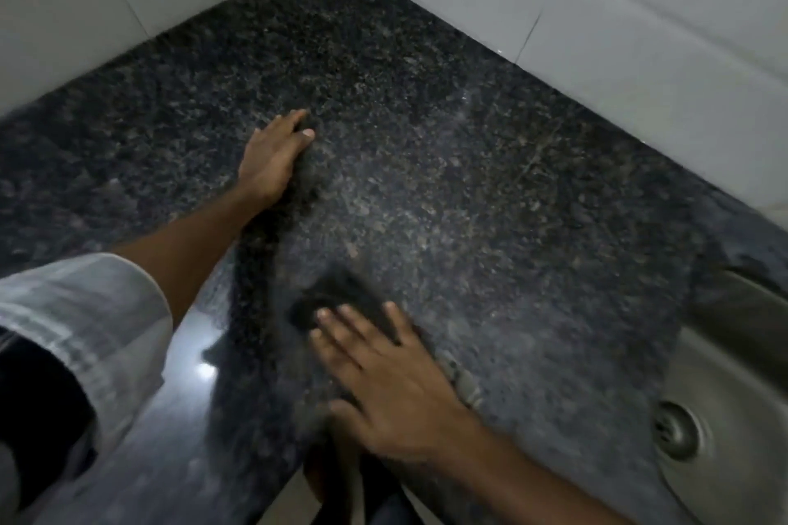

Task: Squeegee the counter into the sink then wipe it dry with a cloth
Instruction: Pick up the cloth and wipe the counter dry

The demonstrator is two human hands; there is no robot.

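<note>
- Right hand (383, 388): fingers spread, pressing a dark cloth (337, 298) (blurred) flat on the worktop (490, 205).
- Left hand (273, 158): fingers together — resting flat, farther left.
- Sink (733, 354): at right.

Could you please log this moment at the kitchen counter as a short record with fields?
surface: dark speckled granite counter in a corner of white tiled walls
left hand: flat on the counter, farther back, holding nothing visible
right hand: pressed flat on a dark cloth, blurred
sink: steel basin at right edge, drain visible
squeegee: not in view
stage: appears to be the wiping step
</note>
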